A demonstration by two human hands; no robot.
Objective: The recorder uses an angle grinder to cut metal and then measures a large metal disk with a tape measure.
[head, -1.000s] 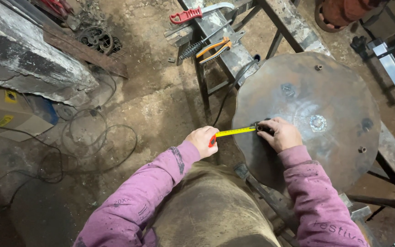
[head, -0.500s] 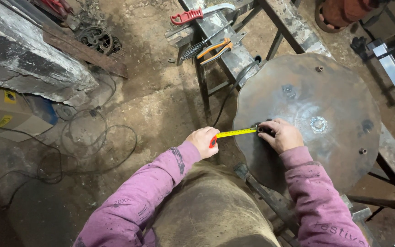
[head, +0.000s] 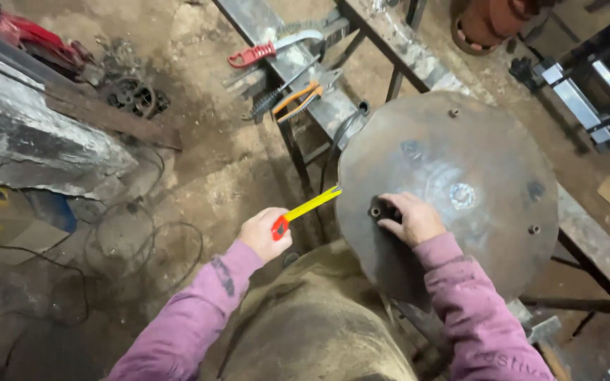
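Your left hand (head: 264,234) is closed tight round a small red tape-measure case (head: 279,227), w/ its yellow blade (head: 313,204) pulled out and running up-right to the left rim of the big round rusty steel disc (head: 460,141), where the tip meets the edge. Your right hand (head: 411,220) lies flat-ish on the disc's lower-left face, fingers (head: 390,209) curled beside a small bolt hole (head: 374,211); it's pressing on the plate, not clasping anything, and whether a fingertip pinches something at the hole can't be told. Both sleeves are pink-purple; an olive-tan apron or trouser front fills the bottom centre.

The disc sits tilted on a steel frame bench, w/ a shiny welded hub (head: 462,195) near its middle and a few more holes round the rim. Behind it, on a steel rail (head: 270,32) of the frame, lie a red-handled hand saw (head: 271,48), orange-handled pliers (head: 299,97) and a wire brush (head: 268,102), close together. To the left: dirt floor w/ loose black cables (head: 146,240), a grey concrete slab (head: 30,141) and a dark gear-like part (head: 135,97) near a rusty bar.
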